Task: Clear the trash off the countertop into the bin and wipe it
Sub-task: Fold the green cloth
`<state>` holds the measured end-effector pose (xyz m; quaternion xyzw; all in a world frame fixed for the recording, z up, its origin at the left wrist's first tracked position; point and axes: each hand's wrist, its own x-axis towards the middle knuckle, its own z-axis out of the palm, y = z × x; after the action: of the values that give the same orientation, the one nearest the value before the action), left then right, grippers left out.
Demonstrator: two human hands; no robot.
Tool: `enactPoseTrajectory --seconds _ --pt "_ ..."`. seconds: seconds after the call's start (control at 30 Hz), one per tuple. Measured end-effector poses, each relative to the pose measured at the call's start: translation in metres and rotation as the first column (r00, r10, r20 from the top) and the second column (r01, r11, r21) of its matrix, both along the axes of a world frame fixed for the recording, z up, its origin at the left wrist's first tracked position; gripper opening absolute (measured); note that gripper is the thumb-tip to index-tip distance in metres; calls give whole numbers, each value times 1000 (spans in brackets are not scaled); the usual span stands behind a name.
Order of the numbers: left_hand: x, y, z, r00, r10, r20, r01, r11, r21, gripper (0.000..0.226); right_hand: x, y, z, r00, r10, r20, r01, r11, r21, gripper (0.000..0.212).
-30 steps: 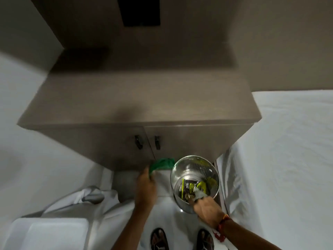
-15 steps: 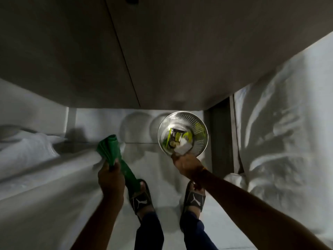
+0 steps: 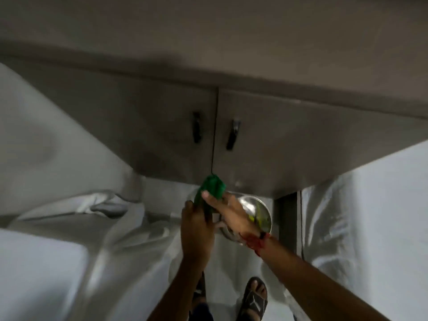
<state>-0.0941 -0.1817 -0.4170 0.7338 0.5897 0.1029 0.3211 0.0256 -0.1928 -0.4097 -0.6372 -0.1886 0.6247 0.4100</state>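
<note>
1. A person stands facing a brown cabinet (image 3: 266,144) with two doors, each with a dark handle, seen from above through a wide-angle head camera. The picture is slightly blurred.
2. The worktop (image 3: 208,38) runs across the upper part of the view; no trash shows on the part that is visible.
3. The left hand (image 3: 196,230) is raised in front of the cabinet's lower edge. Its grip is closed around the lower part of a green cloth (image 3: 212,187).
4. The green cloth is bunched, its upper end sticking up above both hands, just in front of the seam between the two doors.
5. The right hand (image 3: 228,214) reaches across from the right with fingers extended, fingertips touching the cloth's upper part. Whether its grip has closed on the cloth, I cannot tell. A red band circles the wrist.
6. A round, shiny metal bin (image 3: 257,214) sits on the floor behind the right hand, near the cabinet's right corner. Yellow-green trash (image 3: 260,218) lies inside it.
7. White sheets (image 3: 69,228) cover the surfaces to the left and right.
8. A foot in a black sandal (image 3: 253,300) stands on the floor below.
</note>
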Motion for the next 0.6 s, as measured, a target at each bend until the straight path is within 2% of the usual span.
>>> enactPoseTrajectory --seconds 0.03,0.1,0.13,0.2,0.27,0.33,0.37,0.43,0.5,0.53,0.6 --pt "3 3 27 999 -36 1 36 998 44 48 -3 10 28 998 -49 42 49 999 1 45" --pt "0 19 89 996 -79 34 75 989 125 45 -8 31 91 964 -191 186 194 981 2 30" --pt "-7 27 116 992 -90 84 78 988 136 45 -11 39 119 945 -253 207 258 966 4 21" --pt "-27 44 163 957 -32 287 4 995 96 48 -17 50 167 935 -339 109 340 940 4 15" --pt "-57 59 206 844 166 510 -197 980 7 43 -29 58 213 931 -350 -101 352 936 11 17" --pt "-94 70 239 642 422 640 -336 905 -261 44 -46 66 248 910 -282 -304 301 953 18 22" --pt "-109 73 249 533 516 670 -300 856 -421 47 -54 69 259 888 -236 -396 266 964 23 25" --pt "-152 72 265 373 616 694 -118 773 -623 45 -80 74 280 845 -128 -519 171 985 36 29" --pt "-197 62 275 269 681 681 71 691 -719 46 -112 80 290 828 -48 -558 85 995 42 31" --pt "-216 55 277 239 725 646 93 646 -758 46 -126 83 291 839 -10 -544 41 998 44 32" --pt "-260 38 275 185 800 571 -45 587 -808 48 -163 87 289 906 62 -419 -60 998 18 31"
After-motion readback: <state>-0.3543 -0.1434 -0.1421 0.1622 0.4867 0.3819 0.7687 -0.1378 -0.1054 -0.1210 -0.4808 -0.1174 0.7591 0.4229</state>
